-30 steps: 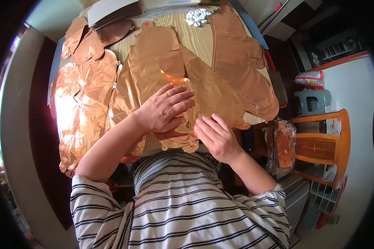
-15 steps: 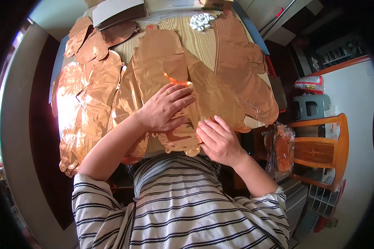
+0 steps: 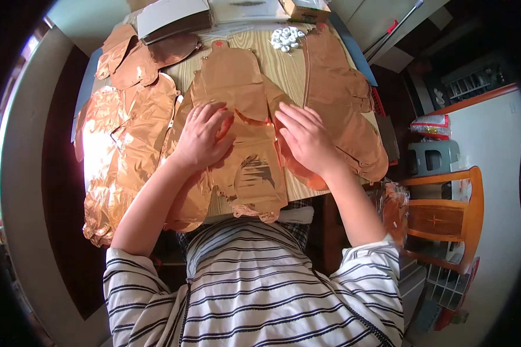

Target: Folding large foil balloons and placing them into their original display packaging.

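Note:
A flat copper-coloured foil balloon (image 3: 255, 147) lies in the middle of the table, its long side parts partly overlapped by the centre strip. On its left side rests my left hand (image 3: 201, 136), fingers bent and thumb apart, touching the foil. Along the balloon's right edge lies my right hand (image 3: 308, 139), with its fingers stretched out and close together. Both hands are open, though their undersides are hidden. A crease in the centre strip shines orange between the hands. The balloon's near end hangs close to the table's front edge, by my striped shirt.
More flat foil balloons lie at left (image 3: 127, 127) and right (image 3: 336, 87). At the back stand a white-topped box (image 3: 173, 16), a clear plastic tray (image 3: 246, 10) and a pile of small white coils (image 3: 286, 39). A wooden chair (image 3: 440, 217) stands at right.
My left hand has moved left off the centre strip to its left side. My right hand has moved up and away from the near edge. The balloon's near end now lies flatter.

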A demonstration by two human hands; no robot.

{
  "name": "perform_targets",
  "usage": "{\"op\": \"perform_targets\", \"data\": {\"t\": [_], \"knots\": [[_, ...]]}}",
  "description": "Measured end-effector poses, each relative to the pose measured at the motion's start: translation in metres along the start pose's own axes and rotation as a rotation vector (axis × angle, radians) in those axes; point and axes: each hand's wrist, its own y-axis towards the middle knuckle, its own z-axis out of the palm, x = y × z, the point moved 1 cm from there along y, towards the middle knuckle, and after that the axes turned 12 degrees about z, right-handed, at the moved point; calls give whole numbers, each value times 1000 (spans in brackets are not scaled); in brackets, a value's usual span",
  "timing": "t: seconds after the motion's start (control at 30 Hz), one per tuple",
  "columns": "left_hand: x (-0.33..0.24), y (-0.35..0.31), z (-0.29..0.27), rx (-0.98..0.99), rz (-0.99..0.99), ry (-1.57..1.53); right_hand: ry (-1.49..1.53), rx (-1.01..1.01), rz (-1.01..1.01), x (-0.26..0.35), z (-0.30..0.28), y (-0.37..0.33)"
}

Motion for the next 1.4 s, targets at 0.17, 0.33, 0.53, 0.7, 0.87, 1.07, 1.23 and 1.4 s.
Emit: {"op": "perform_targets", "data": {"t": [0.17, 0.33, 0.53, 0.7, 0.87, 1.07, 1.23, 1.4], "knots": [[0, -6, 4, 16, 37, -10, -202, 103, -36, -6, 28, 15], [0, -7, 3, 21, 24, -15, -247, 164, -43, -7, 33, 16], [-1, -7, 3, 21, 35, 6, -250, 171, -86, -8, 31, 18], [-2, -4, 1, 8, 32, 2, -143, 175, -72, -11, 23, 22], [2, -9, 2, 33, 36, 22, 134, -130, 257, 13, -37, 6], [3, -10, 7, 15, 49, 35, -424, 19, 856, 33, -76, -107], [3, -10, 6, 10, 54, 5, -342, -67, 981, 41, -55, -127], [1, -12, 3, 8, 68, -7, 10, -222, 982, 42, -39, -122]]}}
